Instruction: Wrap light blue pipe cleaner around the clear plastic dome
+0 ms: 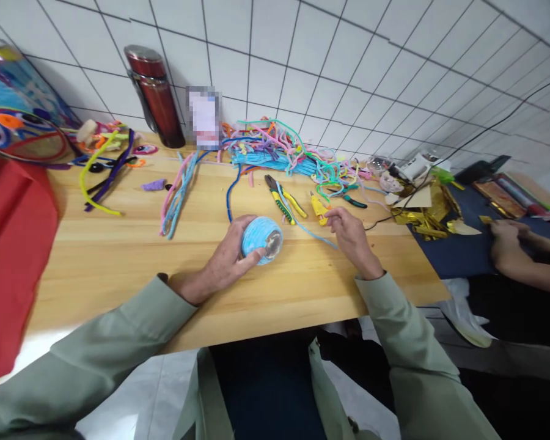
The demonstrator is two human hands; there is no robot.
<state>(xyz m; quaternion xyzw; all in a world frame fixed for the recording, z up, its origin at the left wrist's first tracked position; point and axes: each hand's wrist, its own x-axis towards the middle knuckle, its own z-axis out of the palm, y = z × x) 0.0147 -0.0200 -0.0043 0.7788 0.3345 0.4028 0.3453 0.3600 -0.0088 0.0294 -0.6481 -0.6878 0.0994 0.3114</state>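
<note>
My left hand (231,256) is wrapped round a light-blue ball (258,238) with a greyish hollow at its right side, held above the wooden table. To the right, my right hand (348,235) has its fingertips closed at the rear of a yellow glue gun (319,209). Between the hands a thin light-blue pipe cleaner (309,231) runs across the table. Yellow-green pliers (280,200) lie open just behind the ball, partly under that pipe cleaner.
A heap of coloured pipe cleaners (275,160) lies along the wall, beside a phone (204,119) and red thermos (158,101). Red cloth (16,244) covers the left side. Gold foil (433,211) and another person's hands (508,241) are at right. A black cable crosses there.
</note>
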